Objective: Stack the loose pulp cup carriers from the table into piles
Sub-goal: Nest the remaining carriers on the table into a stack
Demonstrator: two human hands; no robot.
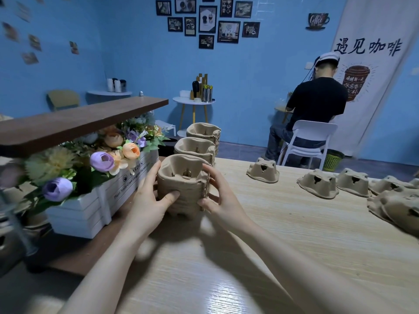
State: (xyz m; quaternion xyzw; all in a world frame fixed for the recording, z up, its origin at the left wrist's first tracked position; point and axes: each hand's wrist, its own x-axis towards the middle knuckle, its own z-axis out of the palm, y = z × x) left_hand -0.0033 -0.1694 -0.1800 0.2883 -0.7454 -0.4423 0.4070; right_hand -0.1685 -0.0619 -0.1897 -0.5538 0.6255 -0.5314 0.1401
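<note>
Honestly, that near pile of carriers (183,184), standing at the table's (294,234) left end beside the flower box (102,200), could lean or topple if squeezed unevenly, since the left hand (147,200) and right hand (217,200) clasp its sides, thumbs in front, fingers seemingly curled behind.

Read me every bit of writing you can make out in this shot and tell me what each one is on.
"GARDEN": white flower box, with a smaller line below too blurred to read.
"遇见咖啡": white hanging banner.
Text on the banner's printed coffee cup: too blurred to read reliably.
"Coffee": cup-shaped wall sign.
Framed pictures on the wall: text too small to read.
Pulp cup carriers: no writing visible.
</note>
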